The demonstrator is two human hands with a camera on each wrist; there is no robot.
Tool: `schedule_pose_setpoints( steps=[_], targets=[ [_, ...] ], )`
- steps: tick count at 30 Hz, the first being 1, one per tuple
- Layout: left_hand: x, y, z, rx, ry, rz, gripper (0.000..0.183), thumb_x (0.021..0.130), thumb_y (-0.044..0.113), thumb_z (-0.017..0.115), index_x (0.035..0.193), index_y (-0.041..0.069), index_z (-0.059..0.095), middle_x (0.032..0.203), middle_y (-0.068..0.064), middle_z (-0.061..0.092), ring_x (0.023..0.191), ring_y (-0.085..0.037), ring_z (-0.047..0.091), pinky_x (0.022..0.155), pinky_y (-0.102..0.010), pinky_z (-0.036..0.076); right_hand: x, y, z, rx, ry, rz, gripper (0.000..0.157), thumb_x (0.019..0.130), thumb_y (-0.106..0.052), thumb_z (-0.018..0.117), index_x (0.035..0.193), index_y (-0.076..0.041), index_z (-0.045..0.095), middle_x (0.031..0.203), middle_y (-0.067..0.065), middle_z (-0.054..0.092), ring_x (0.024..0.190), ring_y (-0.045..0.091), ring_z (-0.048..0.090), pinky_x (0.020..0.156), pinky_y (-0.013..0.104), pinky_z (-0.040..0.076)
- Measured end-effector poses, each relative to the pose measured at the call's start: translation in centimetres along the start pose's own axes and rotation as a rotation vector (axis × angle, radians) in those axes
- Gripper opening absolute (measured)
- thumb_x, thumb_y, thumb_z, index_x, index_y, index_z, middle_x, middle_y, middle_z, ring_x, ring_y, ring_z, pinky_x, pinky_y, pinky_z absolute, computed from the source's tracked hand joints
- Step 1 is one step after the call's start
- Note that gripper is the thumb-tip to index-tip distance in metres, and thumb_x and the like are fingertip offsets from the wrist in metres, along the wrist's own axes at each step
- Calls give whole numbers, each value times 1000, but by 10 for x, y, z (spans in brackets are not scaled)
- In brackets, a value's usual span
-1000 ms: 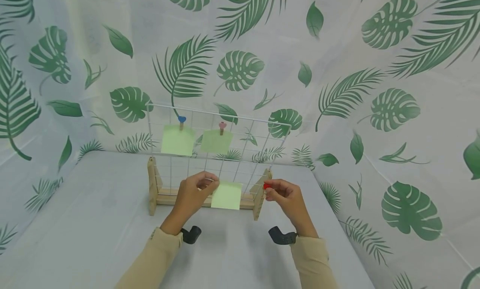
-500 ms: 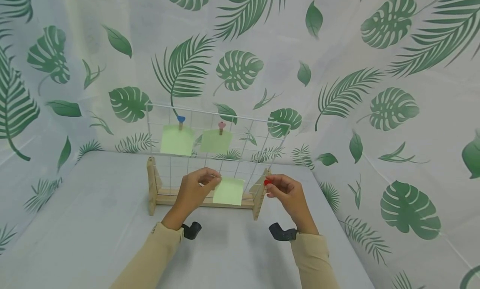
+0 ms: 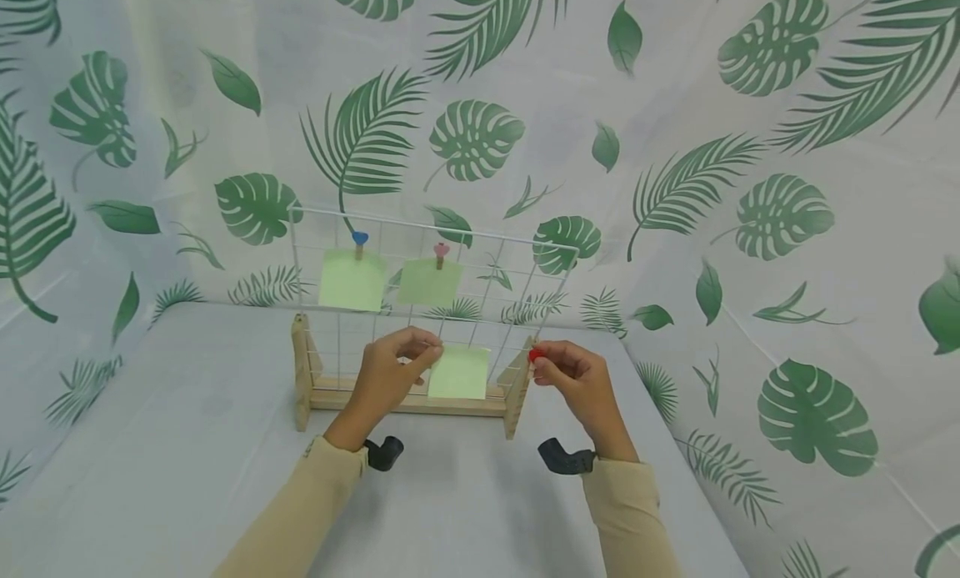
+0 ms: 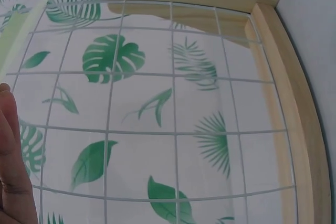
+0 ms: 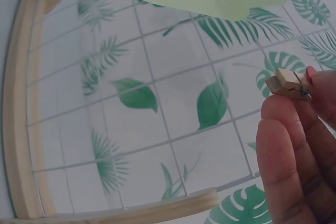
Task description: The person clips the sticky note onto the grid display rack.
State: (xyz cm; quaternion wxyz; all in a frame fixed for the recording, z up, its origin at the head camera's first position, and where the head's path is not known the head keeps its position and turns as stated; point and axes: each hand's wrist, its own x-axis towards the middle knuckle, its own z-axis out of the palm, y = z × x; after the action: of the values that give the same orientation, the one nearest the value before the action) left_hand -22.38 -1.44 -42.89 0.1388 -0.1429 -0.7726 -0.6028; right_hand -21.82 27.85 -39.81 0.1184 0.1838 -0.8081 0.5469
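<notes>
My left hand [image 3: 392, 376] pinches a light green sticky note [image 3: 459, 373] by its left edge, in front of the lower part of a white wire grid [image 3: 480, 299]. In my right hand [image 3: 581, 386], thumb and fingers pinch a small wooden clothespin [image 5: 287, 82] topped with a red ornament [image 3: 536, 354], near the grid's right end. Two more green notes hang higher on the grid. The left one [image 3: 352, 282] is under a blue-topped clothespin [image 3: 360, 244], the other [image 3: 429, 283] under a pink heart-topped clothespin [image 3: 441, 255].
A wooden stand [image 3: 408, 404] with two upright end pieces holds the grid on a white-covered table [image 3: 187, 444]. Leaf-printed cloth [image 3: 555, 103] hangs behind and at the sides. A dark camera mount sits at each wrist.
My left hand has lifted the sticky note upward and a little to the right. The right hand has risen slightly with the red-topped clothespin.
</notes>
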Motion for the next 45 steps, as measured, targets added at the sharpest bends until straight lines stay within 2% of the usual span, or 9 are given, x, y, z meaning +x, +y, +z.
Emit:
schedule_pose_setpoints(
  steps=[5, 9, 16, 23, 28, 39, 45],
  targets=[
    [4, 5, -1, -1, -3, 34, 8, 103, 12, 76, 109, 8, 78, 99, -8, 81, 89, -23, 73, 64, -29, 63, 2, -5, 0, -30, 1, 3, 25, 102, 2, 71, 124, 14, 72, 113, 30, 75, 85, 10, 74, 80, 21, 61],
    [9, 7, -2, 0, -7, 45, 8, 103, 12, 76, 109, 8, 77, 99, -8, 81, 88, -23, 74, 63, -29, 62, 4, -6, 0, -44, 1, -5, 25, 102, 1, 71, 123, 16, 71, 114, 29, 75, 89, 6, 73, 80, 22, 62],
    [13, 9, -2, 5, -14, 53, 9, 103, 11, 76, 111, 7, 77, 99, -8, 81, 87, -24, 75, 62, -29, 62, 6, -9, 0, -26, -6, -13, 24, 102, 1, 71, 122, 14, 72, 115, 32, 74, 92, 5, 72, 81, 23, 62],
    [17, 13, -2, 2, -24, 56, 10, 105, 12, 73, 112, 7, 78, 102, -8, 81, 88, -23, 74, 63, -29, 62, 10, -14, 0, -39, 2, -28, 24, 102, 2, 72, 122, 14, 72, 112, 30, 75, 90, 4, 72, 81, 22, 62],
    [21, 13, 0, -8, -28, 82, 8, 105, 11, 73, 111, 7, 77, 107, -9, 81, 89, -21, 74, 63, -28, 62, 14, -17, -1, -43, 3, -60, 22, 102, 3, 71, 120, 14, 73, 110, 28, 75, 90, 4, 72, 80, 22, 62],
    [27, 21, -1, -14, -4, 97, 9, 105, 10, 73, 111, 6, 78, 95, -8, 80, 79, -21, 74, 63, -28, 62, 18, -20, -2, -77, 14, -82, 21, 103, 1, 70, 120, 12, 75, 108, 28, 75, 85, 4, 72, 80, 21, 61],
    [31, 25, 0, -22, -1, 96, 11, 105, 12, 73, 113, 5, 78, 101, -9, 79, 82, -22, 75, 63, -28, 63, 21, -24, -3, -91, 21, -97, 20, 104, 1, 69, 119, 12, 75, 106, 27, 76, 84, 4, 72, 81, 18, 60]
  ],
)
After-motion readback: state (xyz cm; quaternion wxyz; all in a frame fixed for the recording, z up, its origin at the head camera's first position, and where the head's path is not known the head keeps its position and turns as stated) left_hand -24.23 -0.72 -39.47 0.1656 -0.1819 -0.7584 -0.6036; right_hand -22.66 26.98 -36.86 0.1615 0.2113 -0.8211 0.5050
